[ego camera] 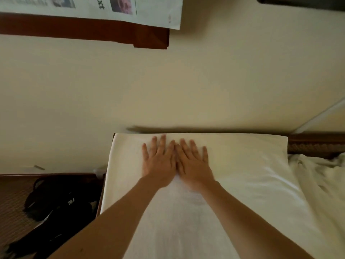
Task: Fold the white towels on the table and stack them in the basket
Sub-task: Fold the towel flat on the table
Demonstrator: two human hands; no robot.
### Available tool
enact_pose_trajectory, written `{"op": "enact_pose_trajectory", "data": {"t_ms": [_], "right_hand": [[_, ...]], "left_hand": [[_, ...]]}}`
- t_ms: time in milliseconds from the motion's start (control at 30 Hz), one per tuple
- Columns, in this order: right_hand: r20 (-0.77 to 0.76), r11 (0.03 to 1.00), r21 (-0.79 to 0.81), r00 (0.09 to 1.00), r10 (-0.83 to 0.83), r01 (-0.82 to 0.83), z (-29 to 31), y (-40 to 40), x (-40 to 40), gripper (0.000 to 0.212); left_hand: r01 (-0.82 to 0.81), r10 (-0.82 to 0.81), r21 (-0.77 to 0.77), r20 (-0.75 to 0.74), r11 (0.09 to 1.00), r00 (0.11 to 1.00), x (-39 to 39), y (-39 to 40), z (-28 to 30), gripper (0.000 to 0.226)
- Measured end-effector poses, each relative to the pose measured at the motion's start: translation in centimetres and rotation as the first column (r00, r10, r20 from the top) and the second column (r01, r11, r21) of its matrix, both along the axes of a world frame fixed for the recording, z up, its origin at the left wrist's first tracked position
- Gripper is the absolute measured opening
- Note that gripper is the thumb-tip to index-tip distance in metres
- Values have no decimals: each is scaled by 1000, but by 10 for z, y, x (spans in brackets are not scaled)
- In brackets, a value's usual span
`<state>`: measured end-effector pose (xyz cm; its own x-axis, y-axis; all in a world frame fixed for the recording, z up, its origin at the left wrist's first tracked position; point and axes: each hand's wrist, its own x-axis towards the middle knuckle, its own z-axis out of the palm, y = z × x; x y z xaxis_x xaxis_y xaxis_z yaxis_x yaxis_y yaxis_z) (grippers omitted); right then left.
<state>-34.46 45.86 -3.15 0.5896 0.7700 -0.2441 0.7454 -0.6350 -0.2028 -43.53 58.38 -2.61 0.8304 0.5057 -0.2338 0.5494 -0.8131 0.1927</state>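
A white towel (242,165) lies spread flat on the table, its far edge straight along the wall. My left hand (158,161) and my right hand (194,163) lie side by side on it near the far edge, palms down, fingers straight and spread. Their inner fingers touch each other. More white cloth (321,176) lies crumpled to the right of the flat towel. No basket is in view.
A cream wall (168,81) rises right behind the table. A brown woven surface (13,200) at the lower left holds a black bag (56,200). The table's brown far edge (315,144) shows at the right. A newspaper (112,8) hangs over dark wood at the top.
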Motion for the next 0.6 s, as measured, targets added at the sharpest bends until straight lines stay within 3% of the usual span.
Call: {"op": "enact_pose_trajectory", "data": {"t_ms": [133,267,467,533,600], "right_hand": [[49,999,-29,998,-44,45,-4,4,28,59],[57,949,-53,950,-308,311,-3,-43,94,61],[14,749,-123,755,-655,651,6,-138,176,66],[-23,643,-19,642,-766,766,8,-161,193,66],[-164,493,135,510,-844,859,10,-181,212,63]], "left_hand": [[-71,71,53,-3,996,997,0,30,-10,65],[-184,188,120,-15,976,982,-15,72,-15,68],[-463,469,94,-46,881,882,-1,71,-9,60],[-496,495,61,41,866,868,15,42,-3,59],[-388,381,27,134,921,915,38,-5,-3,58]]}}
